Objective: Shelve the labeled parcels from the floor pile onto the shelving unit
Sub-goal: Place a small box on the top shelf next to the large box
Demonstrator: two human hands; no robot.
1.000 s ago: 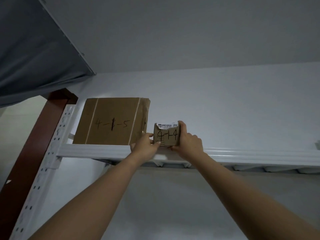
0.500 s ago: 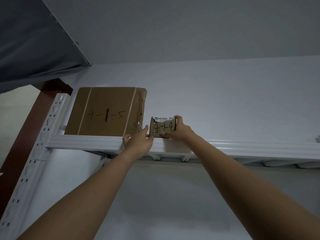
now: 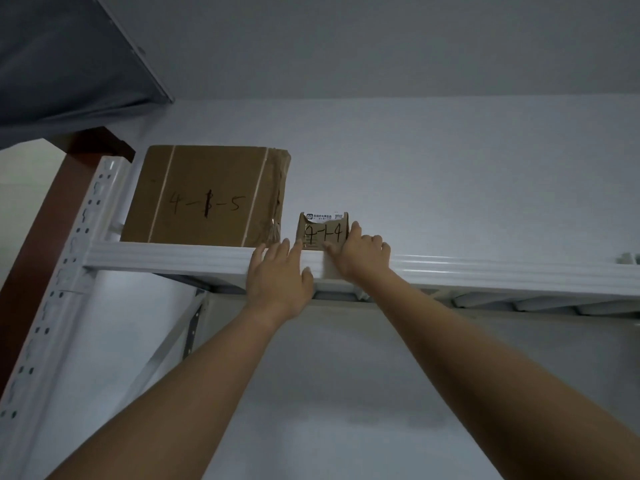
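A small brown parcel [image 3: 322, 232] marked 4-1-4, with a white printed label on top, stands on the top shelf of the white shelving unit [image 3: 173, 258]. To its left on the same shelf stands a large brown box [image 3: 204, 195] marked 4-1-5. My right hand [image 3: 360, 252] touches the small parcel's front and right edge with straight fingers, the thumb at its lower edge. My left hand [image 3: 278, 273] lies against the shelf's front rail with straight fingers, just left of the small parcel and apart from it.
The shelf rail runs on to the right with bare shelf behind it. A perforated white upright [image 3: 59, 282] and a dark red post [image 3: 38, 233] stand at the left. A grey panel [image 3: 69, 57] hangs at upper left. White wall lies behind.
Both hands have let go of the small parcel's sides. My left hand has dropped to the rail with fingers spread. My right hand has slid down, fingers now flat on the parcel's front.
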